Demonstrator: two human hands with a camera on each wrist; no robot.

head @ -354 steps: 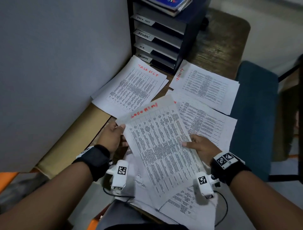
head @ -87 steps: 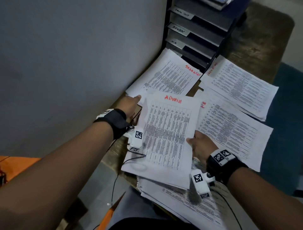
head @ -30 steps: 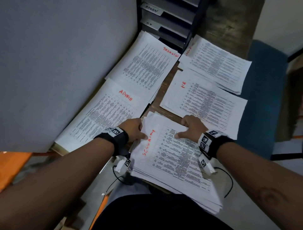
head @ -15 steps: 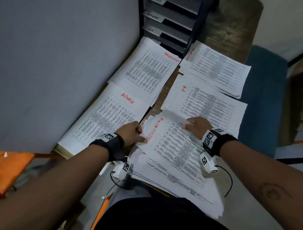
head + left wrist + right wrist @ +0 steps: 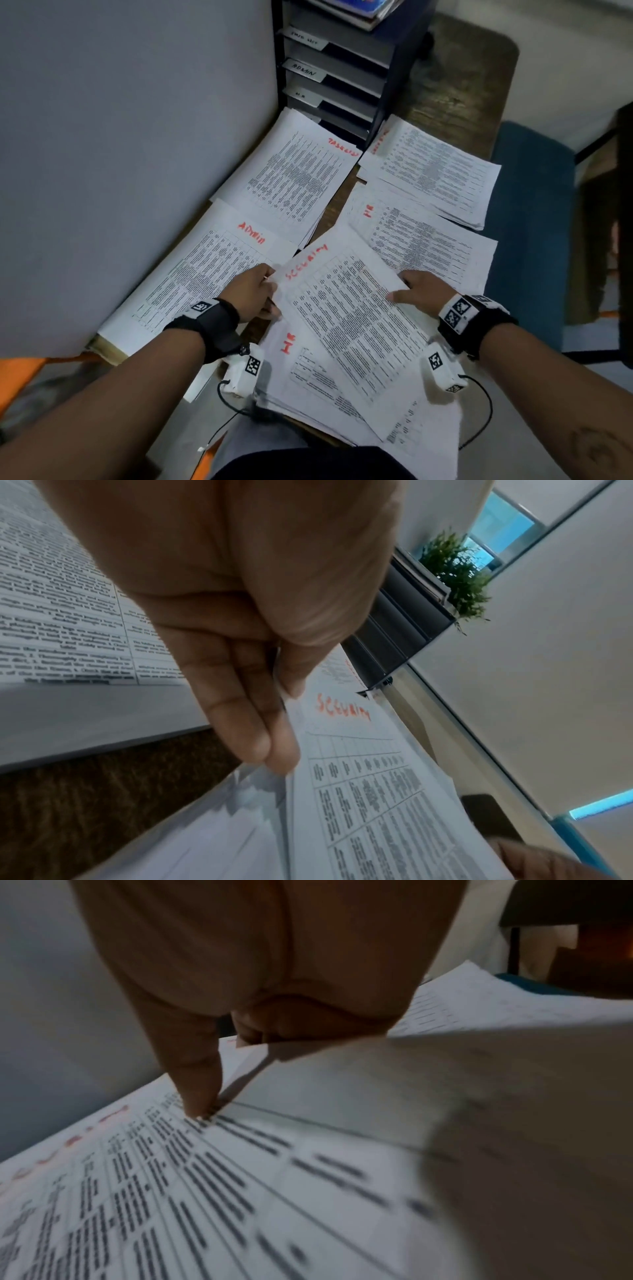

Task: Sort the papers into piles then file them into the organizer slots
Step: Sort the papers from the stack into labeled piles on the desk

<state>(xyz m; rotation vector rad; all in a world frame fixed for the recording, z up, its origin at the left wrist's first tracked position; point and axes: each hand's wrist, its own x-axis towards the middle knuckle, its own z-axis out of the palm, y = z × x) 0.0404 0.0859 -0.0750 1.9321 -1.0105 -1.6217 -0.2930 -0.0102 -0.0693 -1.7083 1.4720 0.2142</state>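
The left hand (image 5: 251, 294) pinches the left edge of the SECURITY sheet (image 5: 346, 308) between thumb and fingers (image 5: 260, 739). The right hand (image 5: 423, 291) grasps the sheet's right edge, thumb on top and the other fingers curled under. The sheet is raised above the unsorted stack (image 5: 329, 387) nearest the person, whose top page reads HR. Beyond lie four piles on the surface (image 5: 455, 85): the ADMIN pile (image 5: 205, 270) by the wall, the task list pile (image 5: 294, 178), the HR pile (image 5: 428, 236) and the far right pile (image 5: 431, 171). The organizer (image 5: 346, 78) stands behind them.
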